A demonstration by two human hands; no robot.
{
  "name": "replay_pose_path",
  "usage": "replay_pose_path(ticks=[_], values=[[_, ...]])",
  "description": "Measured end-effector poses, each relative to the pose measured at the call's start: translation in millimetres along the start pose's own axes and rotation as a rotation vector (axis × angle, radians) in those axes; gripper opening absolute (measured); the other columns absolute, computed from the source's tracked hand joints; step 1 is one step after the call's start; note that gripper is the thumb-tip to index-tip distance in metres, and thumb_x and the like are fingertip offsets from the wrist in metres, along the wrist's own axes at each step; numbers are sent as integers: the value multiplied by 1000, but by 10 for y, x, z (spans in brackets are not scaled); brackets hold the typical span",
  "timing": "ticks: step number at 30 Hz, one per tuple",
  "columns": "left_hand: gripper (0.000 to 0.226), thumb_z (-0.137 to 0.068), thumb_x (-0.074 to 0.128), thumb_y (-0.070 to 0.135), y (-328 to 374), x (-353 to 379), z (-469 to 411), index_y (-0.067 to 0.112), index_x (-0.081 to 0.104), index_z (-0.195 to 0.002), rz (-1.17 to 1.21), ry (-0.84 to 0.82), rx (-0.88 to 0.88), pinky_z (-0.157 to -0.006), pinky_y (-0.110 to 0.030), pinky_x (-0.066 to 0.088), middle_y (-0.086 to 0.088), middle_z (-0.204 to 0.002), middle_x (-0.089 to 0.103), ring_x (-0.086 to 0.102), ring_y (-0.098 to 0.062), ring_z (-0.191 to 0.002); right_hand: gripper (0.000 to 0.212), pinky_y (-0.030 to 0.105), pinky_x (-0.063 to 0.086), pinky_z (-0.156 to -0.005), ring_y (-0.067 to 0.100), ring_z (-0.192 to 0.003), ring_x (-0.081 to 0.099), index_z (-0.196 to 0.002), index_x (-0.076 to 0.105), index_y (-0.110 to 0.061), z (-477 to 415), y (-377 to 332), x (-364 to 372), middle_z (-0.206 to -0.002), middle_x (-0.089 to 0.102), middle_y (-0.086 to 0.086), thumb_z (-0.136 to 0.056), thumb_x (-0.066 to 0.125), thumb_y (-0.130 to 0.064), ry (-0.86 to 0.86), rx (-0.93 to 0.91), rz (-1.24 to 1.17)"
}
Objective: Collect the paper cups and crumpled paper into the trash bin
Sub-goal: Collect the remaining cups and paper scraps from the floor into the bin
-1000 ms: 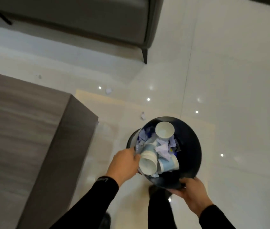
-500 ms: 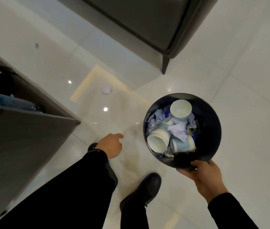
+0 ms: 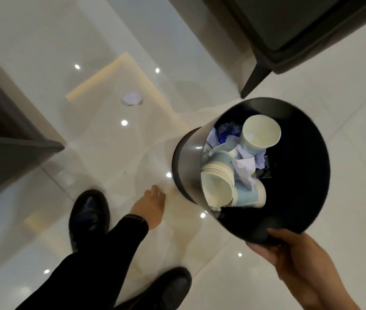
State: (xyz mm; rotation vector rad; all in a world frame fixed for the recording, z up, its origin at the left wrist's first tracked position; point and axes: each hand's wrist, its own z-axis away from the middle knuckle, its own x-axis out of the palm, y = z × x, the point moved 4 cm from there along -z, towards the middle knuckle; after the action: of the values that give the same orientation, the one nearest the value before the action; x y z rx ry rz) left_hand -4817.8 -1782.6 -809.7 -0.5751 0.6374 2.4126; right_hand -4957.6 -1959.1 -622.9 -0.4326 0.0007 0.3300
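The right hand (image 3: 294, 253) grips the near rim of the black trash bin (image 3: 300, 175), holding it tilted above the glossy tiled floor (image 3: 43, 52). Inside lie paper cups (image 3: 219, 186) — a nested stack near the left wall, one upright cup (image 3: 261, 133) farther in — mixed with crumpled paper (image 3: 244, 166). The left hand (image 3: 153, 204) hangs low beside the bin, not touching it, fingers loosely extended and holding nothing. One crumpled paper ball (image 3: 132, 99) lies on the floor, far left of the bin. Two black shoes (image 3: 89, 213) stand near. A dark table (image 3: 9, 142) fills the left edge — a grey sofa (image 3: 289, 30) the far right.
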Motion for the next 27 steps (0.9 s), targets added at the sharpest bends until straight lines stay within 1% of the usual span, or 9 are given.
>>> replay_pose_path(ticks=[6,8,11,15,17,19,21,23,27], values=[[27,-95,47,17,-239,-790,386,2,68,-91,611,555,-310,-77,-32,43,-21,-95,65,62,-36,-88,31,35,57,-45,28,-57,72,-93,60,-1,8,-119,220,-69,75,13,-83,37,16,49,-20,53],[19,-91,55,19,-313,-1359,786,8,70,-88,837,865,-295,-76,-17,45,-9,-88,66,64,-17,-83,30,35,57,-45,28,-56,71,-94,60,1,118,-151,369,-74,72,19,-81,38,18,48,-18,54],[12,-87,56,25,-105,-2211,1440,20,67,-90,789,1125,-30,-74,4,35,10,-89,56,54,14,-80,31,36,56,-44,28,-53,70,-96,58,2,306,-227,642,-84,66,24,-80,37,18,24,6,78],[20,-82,63,24,287,-2706,1767,18,71,-99,575,914,218,-84,-19,49,-3,-109,65,60,-11,-99,30,36,55,-42,31,-51,69,-92,59,2,511,-365,989,-68,72,21,-80,37,19,-15,66,151],[32,-82,63,33,143,-2763,1857,25,65,-113,638,873,51,-95,-14,37,0,-128,56,49,-12,-116,32,38,55,-44,35,-55,69,-95,59,0,599,-466,1151,-64,73,17,-80,37,18,-37,112,227],[58,-78,62,47,-159,-2625,1955,33,45,-132,901,744,-323,-101,-15,30,2,-141,42,37,-11,-128,35,40,56,-46,39,-63,68,-103,58,1,668,-620,1301,-75,72,21,-81,37,18,-65,161,333],[87,-74,71,43,-318,-2379,2004,35,21,-145,1430,339,-612,-98,-33,42,-7,-145,39,43,-25,-128,41,42,56,-45,42,-70,65,-113,55,0,733,-799,1458,-92,67,24,-81,37,19,-97,190,453],[85,-79,72,27,-323,-2232,1996,31,21,-147,1751,79,-654,-81,-40,52,-12,-137,48,54,-33,-113,51,44,57,-48,43,-78,64,-122,52,-6,749,-925,1628,-108,64,24,-81,37,19,-153,197,615],[71,-78,60,12,-447,-2150,1939,9,32,-143,1425,204,-712,-96,-39,41,-21,-140,47,54,-35,-116,54,42,58,-60,38,-102,61,-135,43,-21,624,-1093,2049,-127,57,13,-87,52,3,-313,218,873]])
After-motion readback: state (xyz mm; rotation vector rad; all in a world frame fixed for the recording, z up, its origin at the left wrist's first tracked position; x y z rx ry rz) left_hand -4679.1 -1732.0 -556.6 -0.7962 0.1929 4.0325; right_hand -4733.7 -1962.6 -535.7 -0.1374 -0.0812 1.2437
